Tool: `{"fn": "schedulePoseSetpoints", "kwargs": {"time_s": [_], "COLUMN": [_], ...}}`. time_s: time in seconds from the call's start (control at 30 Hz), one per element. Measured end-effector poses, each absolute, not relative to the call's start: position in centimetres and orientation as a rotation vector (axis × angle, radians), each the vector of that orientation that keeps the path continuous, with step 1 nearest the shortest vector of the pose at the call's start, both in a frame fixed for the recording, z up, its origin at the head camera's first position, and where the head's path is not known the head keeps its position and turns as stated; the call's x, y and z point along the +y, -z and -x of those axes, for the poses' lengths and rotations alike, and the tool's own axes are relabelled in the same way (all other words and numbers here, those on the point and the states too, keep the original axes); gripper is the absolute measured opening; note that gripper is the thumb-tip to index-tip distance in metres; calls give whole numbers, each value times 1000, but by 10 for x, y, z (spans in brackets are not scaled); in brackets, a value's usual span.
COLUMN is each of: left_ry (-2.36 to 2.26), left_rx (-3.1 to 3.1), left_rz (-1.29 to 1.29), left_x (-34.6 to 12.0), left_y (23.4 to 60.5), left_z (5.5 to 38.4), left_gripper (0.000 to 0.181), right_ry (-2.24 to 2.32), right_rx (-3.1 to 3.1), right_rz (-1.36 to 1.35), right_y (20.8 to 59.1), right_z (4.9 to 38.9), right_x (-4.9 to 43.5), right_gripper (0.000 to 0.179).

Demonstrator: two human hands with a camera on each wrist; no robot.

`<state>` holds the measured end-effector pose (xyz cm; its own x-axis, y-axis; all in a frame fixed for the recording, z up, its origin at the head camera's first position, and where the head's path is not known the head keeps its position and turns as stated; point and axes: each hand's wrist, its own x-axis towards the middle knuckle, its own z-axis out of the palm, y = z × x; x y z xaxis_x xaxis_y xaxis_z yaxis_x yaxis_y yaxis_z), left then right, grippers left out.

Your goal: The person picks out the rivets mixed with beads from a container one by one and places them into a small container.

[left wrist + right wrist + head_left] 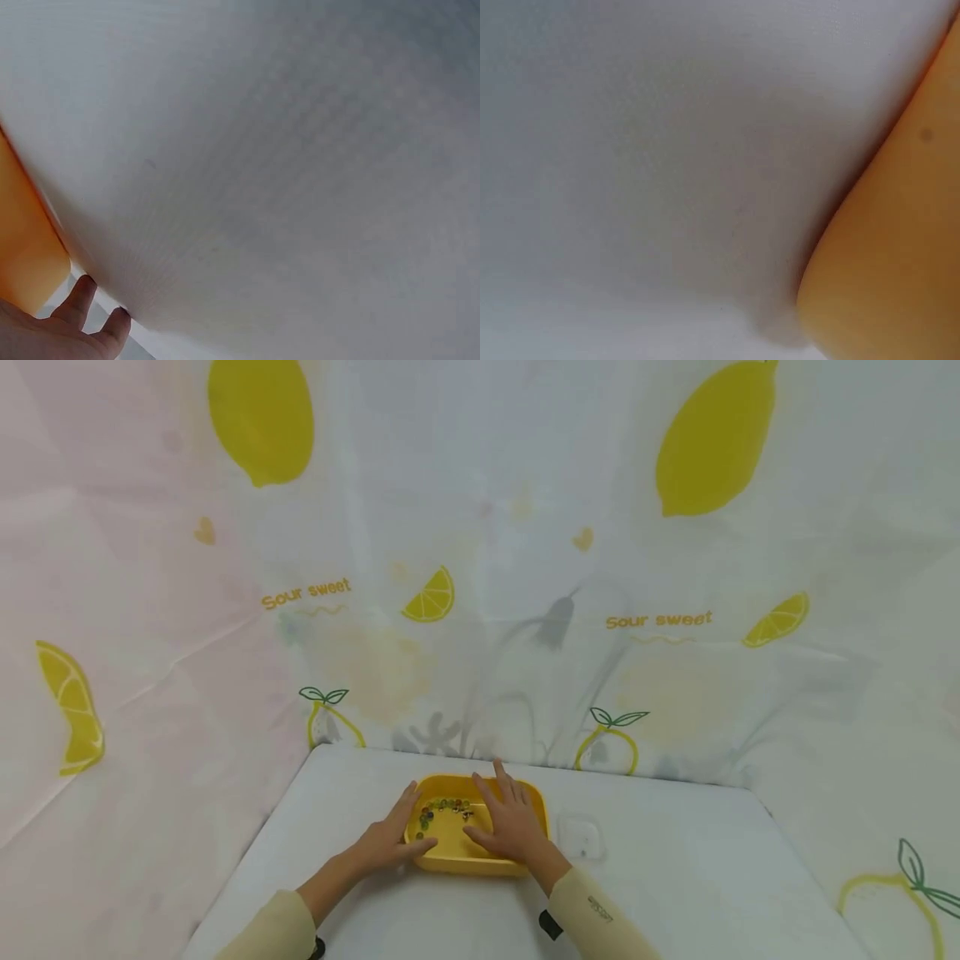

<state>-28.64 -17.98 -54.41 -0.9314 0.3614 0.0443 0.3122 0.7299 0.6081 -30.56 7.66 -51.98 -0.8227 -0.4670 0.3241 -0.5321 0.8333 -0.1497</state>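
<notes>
A yellow tray [480, 866] with rounded corners rests on the white table in the head view. Several small glass marbles [427, 817] lie in a curved line along its left and back inside. My left hand [386, 843] is at the tray's left side, its fingers along the outside and its thumb over the front left corner. Over the right part of the tray is my right hand [513, 825], fingers spread, hiding some of the inside. The left wrist view shows fingertips [116, 322] beside the tray's wall; in the right wrist view only the tray's wall [892, 247] appears.
To the right of the tray lies a clear plastic box or lid [581, 837]. The white tabletop [675, 877] surrounds both. Behind and at the sides hangs a lemon-printed curtain [480, 527].
</notes>
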Motion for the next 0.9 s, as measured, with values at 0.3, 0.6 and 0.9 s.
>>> {"fn": "schedulePoseSetpoints", "kwargs": {"time_s": [0.3,0.6,0.9], "left_ry": [-970,-970,-930], "left_rx": [2850,2879,2930], "left_rz": [-512,-520,-555], "left_x": [-175,-173,-177], "left_y": [549,548,543], "left_z": [287,289,286], "left_gripper": [91,92,91], "right_ry": [-272,-801,-1246], "right_rx": [-2504,-2827,-2887], "right_rz": [-798,-670,-496], "right_y": [530,536,539], "right_z": [314,326,334], "right_x": [75,70,61], "right_gripper": [58,45,40]}}
